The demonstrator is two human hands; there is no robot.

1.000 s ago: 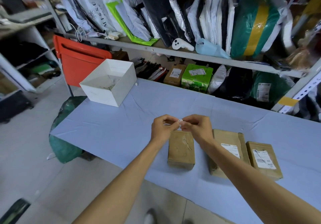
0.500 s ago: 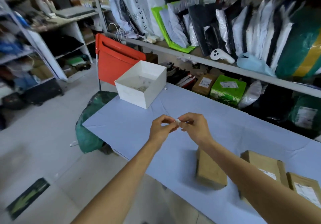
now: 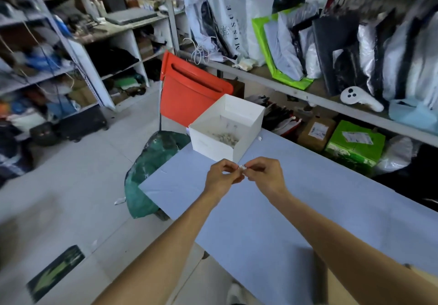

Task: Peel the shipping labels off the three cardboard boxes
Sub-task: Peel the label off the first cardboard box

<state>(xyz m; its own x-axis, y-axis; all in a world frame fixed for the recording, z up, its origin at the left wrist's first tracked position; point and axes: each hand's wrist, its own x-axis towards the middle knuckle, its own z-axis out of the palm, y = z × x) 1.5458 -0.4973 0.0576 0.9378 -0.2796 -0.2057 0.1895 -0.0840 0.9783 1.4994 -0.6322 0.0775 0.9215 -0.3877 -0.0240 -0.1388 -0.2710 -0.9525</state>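
My left hand and my right hand meet above the blue-covered table, and together they pinch a small crumpled white label scrap between their fingertips. They hover just in front of an open white box that holds several white scraps. One cardboard box shows only as a brown sliver under my right forearm at the lower right; the other boxes are out of view.
A red chair and a dark green bag stand past the table's left end. Shelves behind the table hold parcels, a green carton and a small brown parcel. Grey floor lies to the left.
The view has swung left and up, so the three cardboard boxes slid out to the lower right. Both hands, still pinching the scrap, now sit closer to the white box.
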